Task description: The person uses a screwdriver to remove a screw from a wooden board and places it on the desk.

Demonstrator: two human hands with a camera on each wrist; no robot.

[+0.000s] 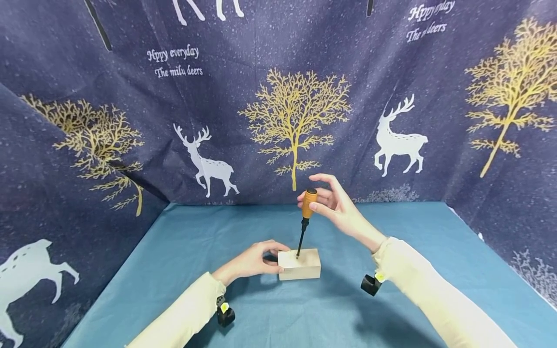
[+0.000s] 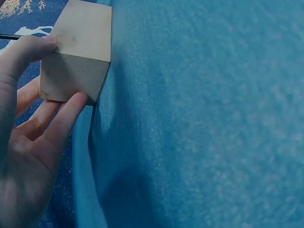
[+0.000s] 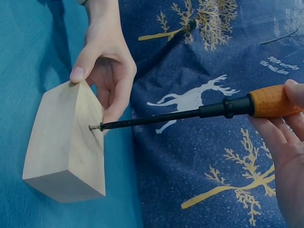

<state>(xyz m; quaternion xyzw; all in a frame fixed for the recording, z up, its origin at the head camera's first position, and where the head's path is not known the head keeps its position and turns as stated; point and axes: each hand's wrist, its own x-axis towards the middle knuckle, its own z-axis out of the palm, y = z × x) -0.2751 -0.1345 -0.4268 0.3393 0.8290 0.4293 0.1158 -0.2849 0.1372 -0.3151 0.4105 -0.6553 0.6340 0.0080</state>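
Observation:
A pale wooden block sits on the blue cloth, steadied at its left end by my left hand. In the left wrist view, that thumb lies on the block's top edge and the fingers are against its end and far side. My right hand pinches the orange handle of a black-shafted screwdriver between thumb and fingers, with the index finger lifted off. The screwdriver stands nearly upright, leaning slightly. Its tip meets a small screw, which sticks partly out of the block's top face.
A blue cloth covers the table. Behind and beside it hangs a dark blue curtain printed with deer and yellow trees. Each wrist wears a small black camera, seen at the left wrist camera and right wrist camera.

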